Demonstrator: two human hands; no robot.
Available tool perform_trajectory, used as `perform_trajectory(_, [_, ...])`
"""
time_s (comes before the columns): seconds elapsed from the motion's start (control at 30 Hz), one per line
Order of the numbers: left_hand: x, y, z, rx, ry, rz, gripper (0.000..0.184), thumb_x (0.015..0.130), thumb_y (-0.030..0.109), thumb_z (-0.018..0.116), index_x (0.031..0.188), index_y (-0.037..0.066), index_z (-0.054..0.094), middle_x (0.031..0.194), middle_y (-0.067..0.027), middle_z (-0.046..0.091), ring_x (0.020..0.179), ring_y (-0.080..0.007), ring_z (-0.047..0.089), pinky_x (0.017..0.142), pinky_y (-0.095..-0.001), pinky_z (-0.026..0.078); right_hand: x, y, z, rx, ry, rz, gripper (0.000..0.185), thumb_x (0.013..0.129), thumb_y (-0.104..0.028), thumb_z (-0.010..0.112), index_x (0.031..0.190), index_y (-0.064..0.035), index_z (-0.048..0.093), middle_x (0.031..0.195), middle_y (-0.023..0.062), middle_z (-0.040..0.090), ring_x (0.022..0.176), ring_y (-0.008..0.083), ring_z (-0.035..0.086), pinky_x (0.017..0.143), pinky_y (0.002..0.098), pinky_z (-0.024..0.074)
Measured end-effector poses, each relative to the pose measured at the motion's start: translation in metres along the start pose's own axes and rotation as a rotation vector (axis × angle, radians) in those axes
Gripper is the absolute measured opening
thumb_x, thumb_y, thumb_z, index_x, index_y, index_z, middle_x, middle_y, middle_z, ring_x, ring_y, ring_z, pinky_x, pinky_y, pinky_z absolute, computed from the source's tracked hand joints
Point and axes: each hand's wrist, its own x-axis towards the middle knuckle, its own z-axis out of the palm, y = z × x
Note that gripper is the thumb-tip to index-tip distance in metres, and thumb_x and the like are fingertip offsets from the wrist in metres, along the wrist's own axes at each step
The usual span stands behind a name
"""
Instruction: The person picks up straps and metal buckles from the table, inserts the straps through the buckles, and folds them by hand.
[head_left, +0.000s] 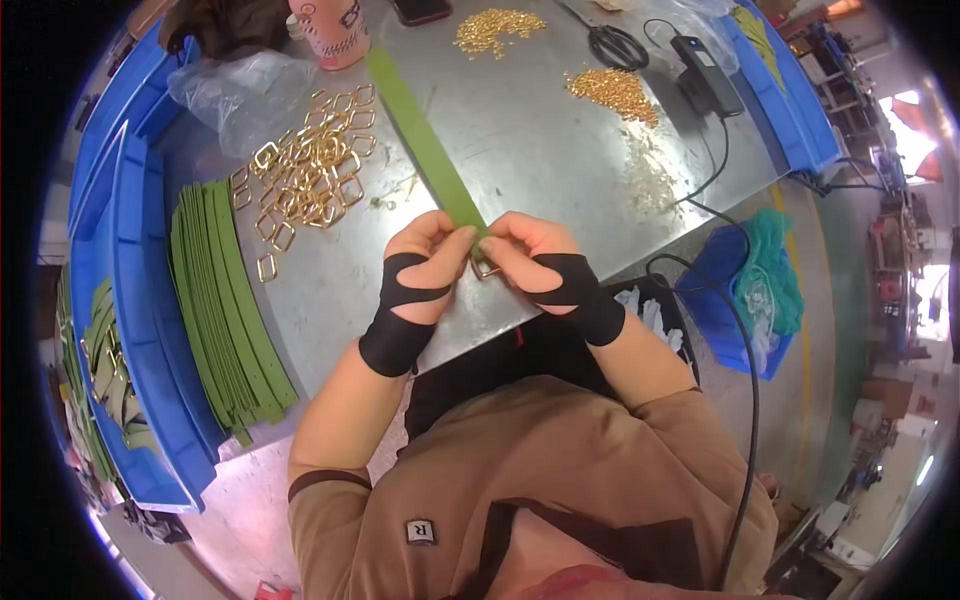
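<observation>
A long green strap [425, 140] lies across the metal table, its near end pinched between my two hands. My left hand [432, 256], in a black wrist wrap, grips that end from the left side. My right hand [530, 256], also wrapped in black, closes on it from the right. A gold rectangular buckle [486, 269] shows just below my fingertips at the strap's end; how it sits on the strap is partly hidden. To the left lie a pile of gold buckles [312, 165] and a stack of green straps [222, 300].
Small gold pieces lie in two heaps [497, 32] [612, 92] on the metal table [560, 165]. Blue bins stand at the left [130, 300] and right [790, 100]. A black device [706, 76] trails a cable. A pink cup [332, 30] stands at the back.
</observation>
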Motion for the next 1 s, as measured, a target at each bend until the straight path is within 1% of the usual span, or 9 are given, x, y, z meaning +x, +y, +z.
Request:
perform_trajectory(0.17, [-0.001, 0.004, -0.004, -0.028, -0.052, -0.084, 0.008, 0.093, 0.008, 0.063, 0.093, 0.0, 0.065, 0.076, 0.0009, 0.063, 0.059, -0.0024, 0.047, 0.052, -0.0183, 0.032, 0.025, 0.012, -0.055, -0.05, 0.238, -0.205, 0.033, 0.091, -0.021, 0.065, 0.118, -0.0027, 0.062, 0.086, -0.0008, 0.061, 0.07, 0.0066, 0.055, 0.06, 0.0214, 0.0426])
perform_trajectory(0.2, [-0.002, 0.006, -0.003, -0.019, -0.045, -0.088, 0.008, 0.093, 0.008, 0.063, 0.093, 0.001, 0.064, 0.075, 0.001, 0.063, 0.059, -0.0025, 0.047, 0.052, -0.0185, 0.032, 0.028, -0.003, -0.066, -0.051, 0.405, -0.153, 0.031, 0.09, -0.021, 0.065, 0.114, -0.0018, 0.063, 0.085, 0.0016, 0.062, 0.07, 0.0083, 0.056, 0.061, 0.0233, 0.0443])
perform_trajectory(0.23, [-0.002, 0.007, -0.001, -0.012, -0.036, -0.094, 0.008, 0.092, 0.008, 0.063, 0.093, 0.001, 0.064, 0.074, 0.0011, 0.062, 0.058, -0.0027, 0.047, 0.052, -0.0187, 0.032, 0.052, 0.006, -0.09, -0.555, 0.68, -0.47, 0.028, 0.089, -0.02, 0.065, 0.109, -0.0004, 0.064, 0.085, 0.0045, 0.064, 0.07, 0.01, 0.057, 0.062, 0.0254, 0.0461])
perform_trajectory(0.33, [0.0, 0.007, -0.002, 0.002, -0.035, -0.103, 0.007, 0.092, 0.008, 0.063, 0.092, 0.001, 0.064, 0.074, 0.0011, 0.062, 0.058, -0.003, 0.046, 0.052, -0.0192, 0.033, 0.088, 0.011, -0.15, -0.747, 0.808, -0.528, 0.024, 0.084, -0.02, 0.066, 0.099, -0.0013, 0.066, 0.083, 0.008, 0.067, 0.071, 0.0161, 0.061, 0.066, 0.0306, 0.0478])
perform_trajectory(0.37, [0.0, 0.007, -0.002, 0.0, -0.032, -0.103, 0.007, 0.092, 0.008, 0.063, 0.092, 0.001, 0.064, 0.074, 0.0011, 0.062, 0.058, -0.003, 0.046, 0.052, -0.0192, 0.033, 0.092, -0.001, -0.154, -0.848, 0.776, -0.521, 0.017, 0.079, -0.018, 0.064, 0.088, -0.0033, 0.063, 0.08, 0.0168, 0.062, 0.08, 0.0351, 0.06, 0.072, 0.044, 0.0479])
perform_trajectory(0.43, [0.001, 0.009, -0.001, 0.021, -0.041, -0.109, 0.007, 0.092, 0.008, 0.063, 0.093, 0.001, 0.065, 0.074, 0.0009, 0.063, 0.059, -0.0032, 0.046, 0.053, -0.0196, 0.033, 0.11, -0.001, -0.166, -0.931, 0.789, -0.521, 0.013, 0.079, -0.018, 0.064, 0.084, -0.0056, 0.064, 0.082, 0.0171, 0.062, 0.082, 0.0367, 0.06, 0.075, 0.0457, 0.048])
perform_trajectory(0.87, [-0.001, 0.006, 0.0, 0.002, -0.043, -0.097, 0.006, 0.093, 0.007, 0.062, 0.093, 0.001, 0.065, 0.076, 0.0006, 0.064, 0.06, -0.0038, 0.048, 0.055, -0.0197, 0.035, 0.123, 0.0, -0.157, -1.021, 0.857, -0.464, 0.01, 0.08, -0.014, 0.062, 0.08, -0.0049, 0.06, 0.083, 0.0176, 0.059, 0.085, 0.037, 0.058, 0.074, 0.0446, 0.0483])
perform_trajectory(0.93, [0.0, 0.004, -0.002, -0.021, -0.052, -0.099, 0.006, 0.093, 0.007, 0.062, 0.092, 0.001, 0.064, 0.075, 0.0008, 0.063, 0.06, -0.0038, 0.048, 0.054, -0.0199, 0.035, 0.118, -0.005, -0.156, -0.93, 0.79, -0.68, 0.009, 0.085, -0.013, 0.061, 0.085, -0.0038, 0.059, 0.08, 0.0111, 0.062, 0.072, 0.0233, 0.062, 0.065, 0.0353, 0.0485])
perform_trajectory(1.0, [0.001, 0.002, -0.004, -0.019, -0.055, -0.094, 0.006, 0.093, 0.007, 0.062, 0.091, 0.001, 0.064, 0.074, 0.0008, 0.063, 0.06, -0.0038, 0.048, 0.054, -0.0201, 0.035, 0.101, -0.013, -0.138, -0.577, 0.673, -0.543, 0.008, 0.088, -0.012, 0.059, 0.088, -0.0037, 0.058, 0.081, 0.0099, 0.062, 0.07, 0.0207, 0.062, 0.063, 0.0325, 0.0488])
